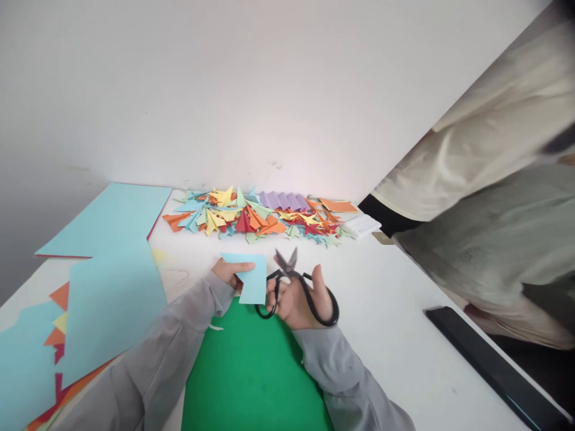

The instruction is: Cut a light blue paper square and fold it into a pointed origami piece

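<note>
A small light-blue paper piece (255, 281) is pinched in my left hand (228, 272), the thumb lying across its front. Black-handled scissors (287, 270) rest in my right hand (299, 299), thumb and fingers through the loops. Their blades are apart and point away from me, just right of the paper without touching it. Below both hands lies a green sheet (251, 371) on the white table (372, 311).
Many small folded paper planes (245, 218) lie along the wall, with a pleated purple paper (284, 201) among them. Large light-blue sheets (112, 299) cover the left side. A long black object (494, 365) lies at the right edge, beside a person's sleeve (449, 161).
</note>
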The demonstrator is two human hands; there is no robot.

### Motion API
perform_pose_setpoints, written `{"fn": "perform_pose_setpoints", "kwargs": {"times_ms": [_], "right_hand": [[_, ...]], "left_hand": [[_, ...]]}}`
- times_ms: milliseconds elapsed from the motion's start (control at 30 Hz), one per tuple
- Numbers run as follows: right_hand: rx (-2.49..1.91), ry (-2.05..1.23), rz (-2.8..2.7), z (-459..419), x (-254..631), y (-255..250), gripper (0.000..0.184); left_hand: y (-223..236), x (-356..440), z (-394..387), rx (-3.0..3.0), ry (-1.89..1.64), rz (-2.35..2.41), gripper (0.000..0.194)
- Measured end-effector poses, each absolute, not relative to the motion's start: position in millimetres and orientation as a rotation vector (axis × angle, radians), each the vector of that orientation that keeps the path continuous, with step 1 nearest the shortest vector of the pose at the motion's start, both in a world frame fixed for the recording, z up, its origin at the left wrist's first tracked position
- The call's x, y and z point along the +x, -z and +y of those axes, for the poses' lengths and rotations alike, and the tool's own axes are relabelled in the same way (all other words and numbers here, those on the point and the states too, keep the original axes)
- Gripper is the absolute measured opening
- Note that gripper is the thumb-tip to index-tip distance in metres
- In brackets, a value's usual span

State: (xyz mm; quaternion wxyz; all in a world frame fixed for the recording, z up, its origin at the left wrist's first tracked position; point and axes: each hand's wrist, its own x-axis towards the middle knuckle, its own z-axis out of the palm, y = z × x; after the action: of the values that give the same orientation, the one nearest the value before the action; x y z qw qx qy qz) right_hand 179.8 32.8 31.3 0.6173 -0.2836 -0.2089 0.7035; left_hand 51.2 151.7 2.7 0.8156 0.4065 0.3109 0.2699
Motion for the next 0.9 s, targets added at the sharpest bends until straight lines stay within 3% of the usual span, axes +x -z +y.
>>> {"fn": "perform_pose_setpoints", "kwargs": {"times_ms": [367,533,733,867,900], "right_hand": [[-0.999,-0.864,-0.404,34.3,188.7,-27.9,0.042],[-1.546,-0.428,-0.841,20.6,206.5,-25.1,0.046],[-2.439,0.106,-0.989,-2.4,245.5,0.1,0.051],[-2.65,0.359,-1.112,-11.1,257.7,3.2,0.05],[-2.696,0.396,-1.129,-12.1,258.6,2.1,0.049]], "left_hand": [[-16.7,48.9,146.6,0.821,-0.516,0.66,0.033],[-17.0,47.1,147.9,0.936,-0.555,0.643,0.015],[-20.0,44.6,150.7,1.036,-0.478,0.617,0.034],[-12.9,48.9,149.1,0.903,-0.641,0.553,0.015],[-11.0,50.2,148.6,0.873,-0.641,0.53,0.018]]}}
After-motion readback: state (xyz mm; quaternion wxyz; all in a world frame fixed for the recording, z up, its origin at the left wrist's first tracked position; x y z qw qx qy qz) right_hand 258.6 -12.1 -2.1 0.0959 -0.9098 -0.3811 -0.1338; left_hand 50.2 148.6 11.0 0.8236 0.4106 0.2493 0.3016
